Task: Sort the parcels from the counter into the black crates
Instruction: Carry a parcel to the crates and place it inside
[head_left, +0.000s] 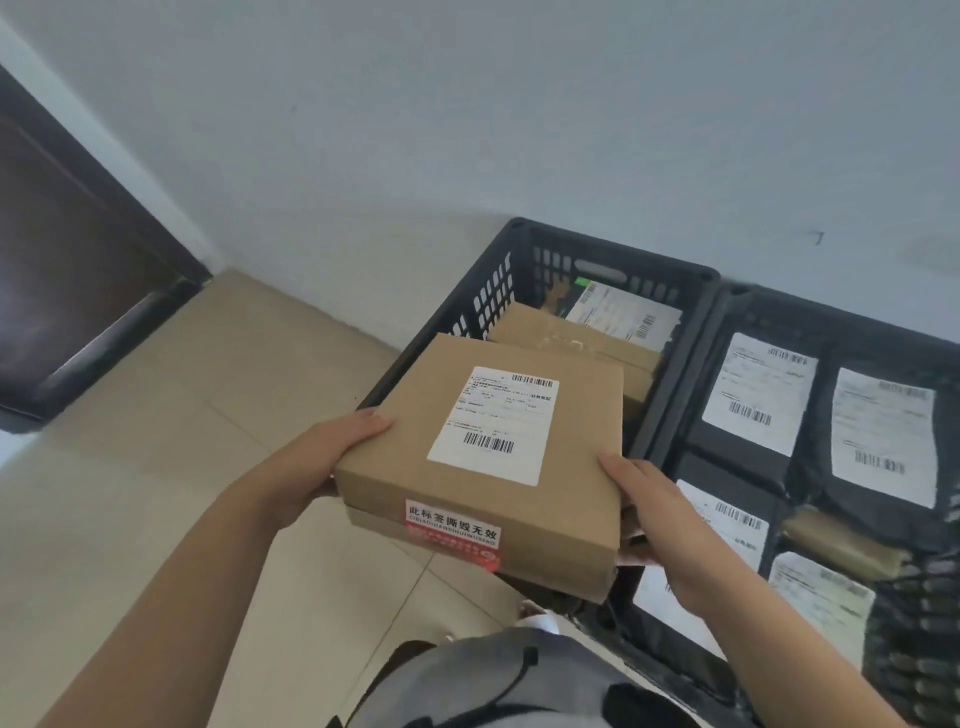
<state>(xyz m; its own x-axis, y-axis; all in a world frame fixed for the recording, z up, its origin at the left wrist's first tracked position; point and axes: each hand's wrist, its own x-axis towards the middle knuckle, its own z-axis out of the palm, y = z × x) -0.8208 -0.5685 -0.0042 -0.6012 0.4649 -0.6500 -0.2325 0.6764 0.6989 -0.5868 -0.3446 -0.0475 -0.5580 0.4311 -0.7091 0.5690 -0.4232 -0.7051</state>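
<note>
Cardboard parcel gripped between left hand and right hand, over a black crate, white barcode label on top, red sticker reading "此标签撕毁无效" nearest the wrists

Box held over near-left corner of left crate, one hand at each side

Left hand at box's left edge, right hand at its near-right corner. Inside left crate, beyond the held box: another box, with a labelled parcel farther right behind it. Right crate touching left crate's right side, holding several labelled bags side by side. Door far left. Both crates on floor against far wall
</note>
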